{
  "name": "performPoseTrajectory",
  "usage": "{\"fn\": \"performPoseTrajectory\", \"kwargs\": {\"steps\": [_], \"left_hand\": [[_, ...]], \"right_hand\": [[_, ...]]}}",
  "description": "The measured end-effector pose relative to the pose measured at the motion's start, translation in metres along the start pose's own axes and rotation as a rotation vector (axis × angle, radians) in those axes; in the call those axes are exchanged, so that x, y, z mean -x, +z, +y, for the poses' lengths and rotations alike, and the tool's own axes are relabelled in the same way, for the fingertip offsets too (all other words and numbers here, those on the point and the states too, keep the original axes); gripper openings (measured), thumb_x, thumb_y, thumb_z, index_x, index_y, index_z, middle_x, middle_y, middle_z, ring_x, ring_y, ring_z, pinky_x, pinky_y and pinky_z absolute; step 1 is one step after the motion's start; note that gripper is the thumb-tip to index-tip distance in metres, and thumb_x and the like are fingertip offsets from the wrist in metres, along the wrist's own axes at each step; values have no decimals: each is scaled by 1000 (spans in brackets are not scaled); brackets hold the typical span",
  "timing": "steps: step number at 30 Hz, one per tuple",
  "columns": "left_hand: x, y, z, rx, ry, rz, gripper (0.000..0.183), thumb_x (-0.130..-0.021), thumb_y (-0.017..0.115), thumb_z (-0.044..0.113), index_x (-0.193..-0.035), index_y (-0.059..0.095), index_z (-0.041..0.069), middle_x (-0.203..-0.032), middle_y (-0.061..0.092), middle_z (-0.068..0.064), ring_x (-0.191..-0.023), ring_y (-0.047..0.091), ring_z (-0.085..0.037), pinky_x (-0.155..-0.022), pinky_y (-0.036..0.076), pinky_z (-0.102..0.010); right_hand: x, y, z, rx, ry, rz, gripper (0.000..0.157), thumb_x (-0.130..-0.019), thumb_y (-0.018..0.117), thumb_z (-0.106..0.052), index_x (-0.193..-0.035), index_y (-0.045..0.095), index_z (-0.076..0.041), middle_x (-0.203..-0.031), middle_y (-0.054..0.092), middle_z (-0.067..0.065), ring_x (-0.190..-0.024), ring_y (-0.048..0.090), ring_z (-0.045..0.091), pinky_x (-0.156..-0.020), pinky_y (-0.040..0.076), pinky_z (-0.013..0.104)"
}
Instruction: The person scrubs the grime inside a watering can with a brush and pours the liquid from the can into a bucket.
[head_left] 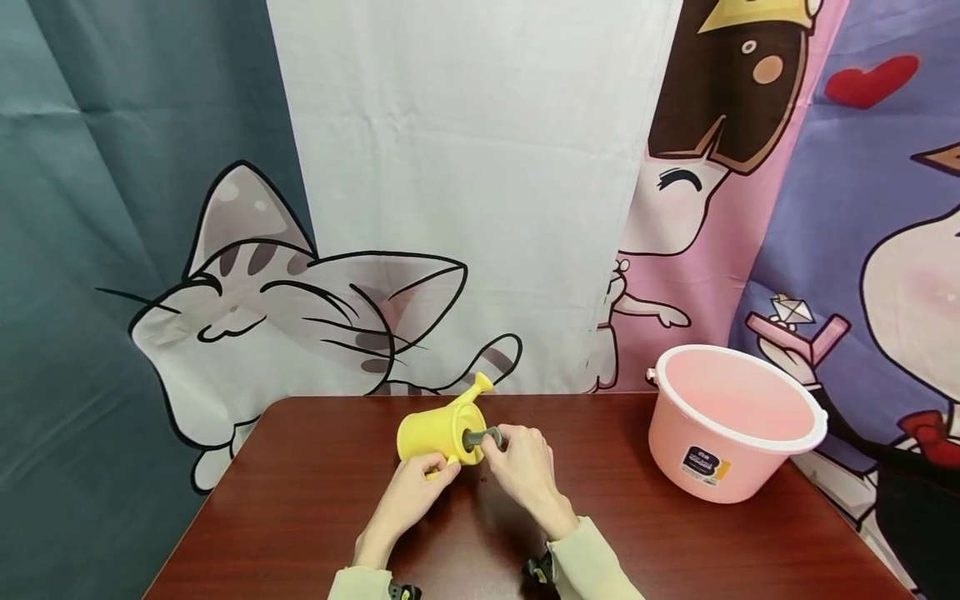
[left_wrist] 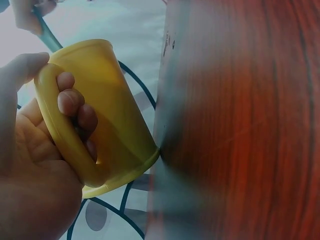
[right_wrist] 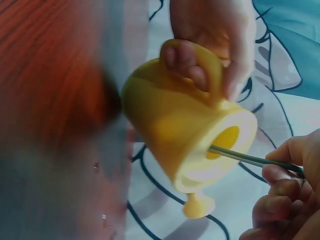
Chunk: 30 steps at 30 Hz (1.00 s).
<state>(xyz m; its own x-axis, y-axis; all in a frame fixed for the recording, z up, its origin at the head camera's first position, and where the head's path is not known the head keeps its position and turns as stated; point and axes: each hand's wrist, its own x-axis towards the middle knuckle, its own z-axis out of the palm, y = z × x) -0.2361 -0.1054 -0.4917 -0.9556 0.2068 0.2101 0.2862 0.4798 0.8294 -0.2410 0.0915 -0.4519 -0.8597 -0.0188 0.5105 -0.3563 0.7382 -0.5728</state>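
A yellow toy watering can (head_left: pixel 429 434) is tilted on its side above the table, its open top facing right and its spout pointing up and away. My left hand (head_left: pixel 411 493) grips the can's looped handle (left_wrist: pixel 59 125), fingers curled through it. Between thumb and fingers, my right hand (head_left: pixel 527 468) pinches a slim grey-green tool (right_wrist: pixel 250 159). One end of this tool goes through the round opening in the can's top; what that end looks like is hidden inside.
A pink bucket (head_left: pixel 716 467) with a white rim stands at the right of the brown wooden table (head_left: pixel 285 500). Behind the table hangs a cartoon-printed cloth (head_left: pixel 480 167), close to the far edge.
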Motion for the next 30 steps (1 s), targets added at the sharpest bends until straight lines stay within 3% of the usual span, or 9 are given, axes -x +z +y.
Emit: {"fn": "performPoseTrajectory", "kwargs": {"steps": [13, 30], "left_hand": [[0, -1, 0, 1, -2, -14, 37, -94, 63, 41, -66, 53, 18, -57, 39, 8, -50, 38, -6, -51, 34, -22], [1, -2, 0, 9, -2, -15, 37, -95, 62, 42, -67, 53, 19, -57, 39, 9, -51, 38, -5, -52, 34, -22]], "right_hand": [[1, -10, -12, 11, -56, 29, 36, -80, 67, -21, -52, 45, -27, -47, 27, -18, -48, 36, 6, -43, 31, 27], [2, 9, 4, 43, -2, -16, 38, -86, 66, -26, -54, 46, -25, -49, 34, -13, -48, 40, 9, -44, 33, 29]]}}
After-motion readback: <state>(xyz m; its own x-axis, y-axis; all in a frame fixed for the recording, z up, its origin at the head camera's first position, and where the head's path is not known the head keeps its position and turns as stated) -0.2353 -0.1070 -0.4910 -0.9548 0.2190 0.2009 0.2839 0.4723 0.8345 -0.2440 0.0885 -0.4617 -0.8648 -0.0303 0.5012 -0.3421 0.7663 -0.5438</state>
